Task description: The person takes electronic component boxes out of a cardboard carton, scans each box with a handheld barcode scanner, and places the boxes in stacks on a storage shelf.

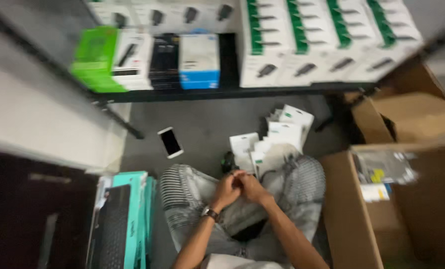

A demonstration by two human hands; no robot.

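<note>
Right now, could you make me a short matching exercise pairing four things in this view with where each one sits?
Things:
1. phone
2. blue and white box
3. wristwatch
4. open cardboard box

Places:
A. on the left wrist
B. flat on the grey floor
C. on the floor at the right edge
D. on the dark shelf

Pairs: 1-B, 2-D, 3-A, 4-C

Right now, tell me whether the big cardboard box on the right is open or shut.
Open: the cardboard box shows its inside, with packets lying in it.
</note>
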